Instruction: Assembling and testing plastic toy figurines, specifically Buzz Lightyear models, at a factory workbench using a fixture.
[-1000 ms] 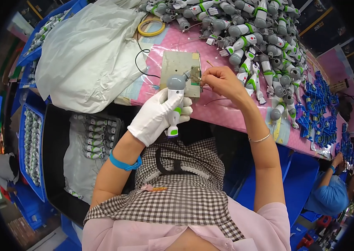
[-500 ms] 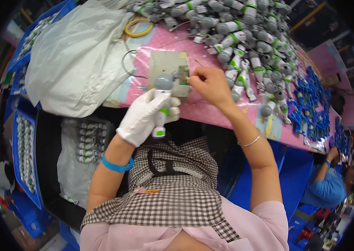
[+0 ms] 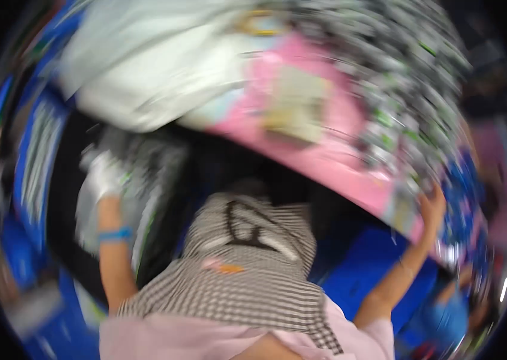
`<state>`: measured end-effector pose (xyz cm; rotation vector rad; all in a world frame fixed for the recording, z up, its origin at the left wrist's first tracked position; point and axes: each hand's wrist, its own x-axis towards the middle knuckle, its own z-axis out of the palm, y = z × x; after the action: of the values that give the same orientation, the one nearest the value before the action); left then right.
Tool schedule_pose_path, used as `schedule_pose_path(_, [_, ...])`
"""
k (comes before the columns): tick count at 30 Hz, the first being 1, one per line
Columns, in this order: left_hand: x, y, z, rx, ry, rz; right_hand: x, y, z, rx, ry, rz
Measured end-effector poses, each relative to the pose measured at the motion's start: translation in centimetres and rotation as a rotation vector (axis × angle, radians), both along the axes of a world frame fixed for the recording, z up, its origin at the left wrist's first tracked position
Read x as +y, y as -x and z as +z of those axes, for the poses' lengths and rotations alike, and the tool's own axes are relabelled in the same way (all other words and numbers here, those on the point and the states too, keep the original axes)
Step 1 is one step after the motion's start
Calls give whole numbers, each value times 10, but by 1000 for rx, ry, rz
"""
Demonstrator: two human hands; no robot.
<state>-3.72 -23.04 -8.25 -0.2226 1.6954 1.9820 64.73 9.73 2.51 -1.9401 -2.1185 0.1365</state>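
Note:
Motion blurs the whole view. My left hand (image 3: 103, 177), in a white glove, is over the black crate (image 3: 64, 225) at the left, among rows of small toy limbs (image 3: 154, 168) on grey plastic sheeting. A greyish shape shows by its fingertips, too smeared to tell whether it is held. Far to the right, my bare right hand (image 3: 432, 210) reaches the table edge, at the near end of a heap of white, grey and green toy limbs (image 3: 397, 78). Its fingers are smeared too. A flat metal fixture (image 3: 295, 102) sits on the pink-covered table (image 3: 343, 186) between the hands.
White sheeting (image 3: 157, 66) drapes over the table's left part, with a yellow ring (image 3: 259, 24) beyond. Blue parts (image 3: 463, 192) lie right of the heap. A blue bin (image 3: 361, 258) stands below the table edge. Another person in blue (image 3: 442, 321) is at the lower right.
My left hand has moved from the fixture, where it held a toy limb, down left to the crate. My right hand has swung right to the heap's near end. The view has turned.

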Motion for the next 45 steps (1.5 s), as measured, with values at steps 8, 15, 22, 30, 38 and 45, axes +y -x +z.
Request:
schedule_pose_path(8, [-148, 61, -128, -251, 362, 417, 25, -42, 14, 554, -459, -81])
schedule_pose_path(15, [-173, 84, -223, -353, 526, 237, -31, 85, 80, 744, -680, 279])
schedule_pose_path(22, [-187, 125, -251, 227, 1614, -368, -77, 154, 90, 883, -17, 165])
schedule_pose_path(30, [60, -96, 92, 735, 60, -385, -99, 301, 52, 1350, 646, 469])
schedule_pose_path(38, [184, -193, 143, -131, -714, -899, -107, 321, 26, 1579, 929, 521])
schedule_pose_path(45, [190, -210, 146, -352, -850, -829, -115, 301, 9, 2093, 1127, 727])
